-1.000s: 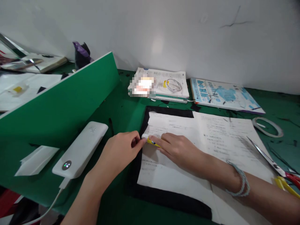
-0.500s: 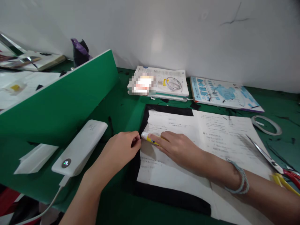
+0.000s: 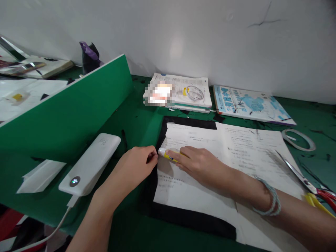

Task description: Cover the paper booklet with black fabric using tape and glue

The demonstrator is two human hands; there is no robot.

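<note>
right hand (image 3: 196, 161), fingers wrapped around a slim white-tipped yellow tube (image 3: 168, 155) over printed white paper (image 3: 183, 190); left hand (image 3: 136, 161) curled beside the tube's tip, at a black cloth-like border (image 3: 152, 185), its grip unclear.

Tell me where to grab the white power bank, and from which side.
Take the power bank from above, probably best across its middle by the two long sides: it lies flat and long, a cable is plugged into its near end, and the left forearm is close on its right.
</note>
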